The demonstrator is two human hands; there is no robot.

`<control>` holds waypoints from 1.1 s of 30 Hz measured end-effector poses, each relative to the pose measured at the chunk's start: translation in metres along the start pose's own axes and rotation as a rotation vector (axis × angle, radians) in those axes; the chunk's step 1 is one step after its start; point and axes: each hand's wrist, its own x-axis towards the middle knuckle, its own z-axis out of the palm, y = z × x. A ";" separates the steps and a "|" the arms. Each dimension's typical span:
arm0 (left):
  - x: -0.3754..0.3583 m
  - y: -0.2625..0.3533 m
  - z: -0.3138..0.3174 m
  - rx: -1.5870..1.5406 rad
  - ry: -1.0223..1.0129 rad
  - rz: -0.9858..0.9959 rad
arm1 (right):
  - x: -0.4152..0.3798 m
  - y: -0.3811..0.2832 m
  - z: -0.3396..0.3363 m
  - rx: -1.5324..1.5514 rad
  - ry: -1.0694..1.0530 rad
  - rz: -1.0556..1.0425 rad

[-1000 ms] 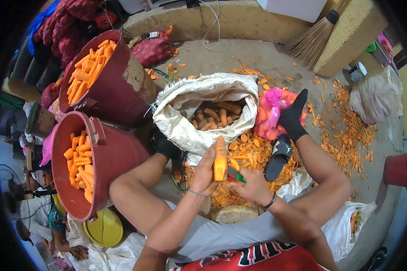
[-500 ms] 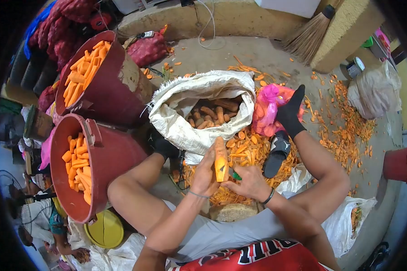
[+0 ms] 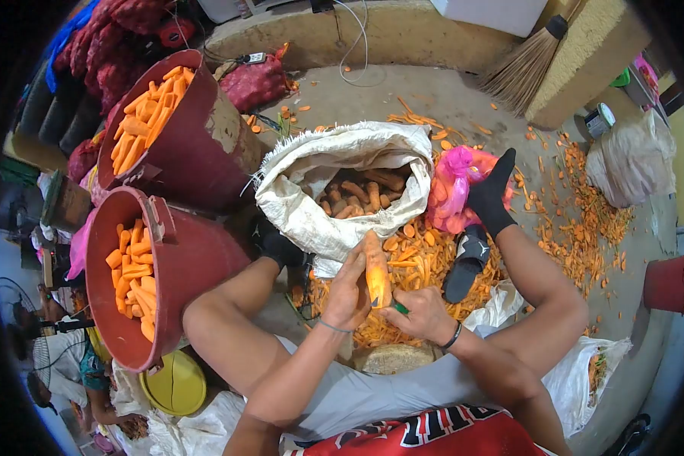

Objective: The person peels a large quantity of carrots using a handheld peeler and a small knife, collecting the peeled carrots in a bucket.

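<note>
Carrot (image 3: 377,277): held in the air in front of the seated person, between the two hands and just below the near rim of the white sack (image 3: 281,199) in the head view. Long axis runs nearly along the line of sight from sack to lap, leaning slightly; the far end points at the sack, the near end toward the body. Near part is bright and smooth, far part duller.

Left hand (image 3: 347,292): closed along the carrot's left flank, fingers flat to its side. This is the hand that bears the carrot; the near end projects past the grip.

Right hand (image 3: 427,315): curled round a small green-handled tool (image 3: 400,308), thumb reaching leftward. The tool lies to the right of the carrot's near end, roughly crosswise to its axis. Working edge mostly hidden; a dark patch shows at the near tip, but I cannot tell whether it is blade or carrot. Contact between thumb and carrot likewise uncertain.

Key relation, as judged: near end is closest to the right hand, far end well apart from it.

Below the hands: orange shavings (image 3: 412,267) heaped on the floor. To the left: lower red tub (image 3: 197,262) containing bright carrots.
</note>
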 end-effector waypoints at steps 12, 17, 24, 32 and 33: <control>-0.008 0.029 -0.008 0.824 0.002 0.240 | -0.004 0.017 0.013 0.733 -0.054 0.329; -0.033 0.045 0.004 1.378 -0.177 0.419 | -0.002 0.015 -0.003 1.105 -0.175 0.509; -0.048 0.036 0.012 1.509 -0.222 0.485 | 0.002 -0.010 -0.010 1.028 -0.206 0.468; -0.034 0.023 -0.010 1.487 -0.202 0.496 | -0.007 0.004 0.008 0.947 -0.141 0.587; -0.031 0.021 -0.011 1.407 -0.178 0.457 | -0.006 0.008 0.012 0.949 -0.108 0.596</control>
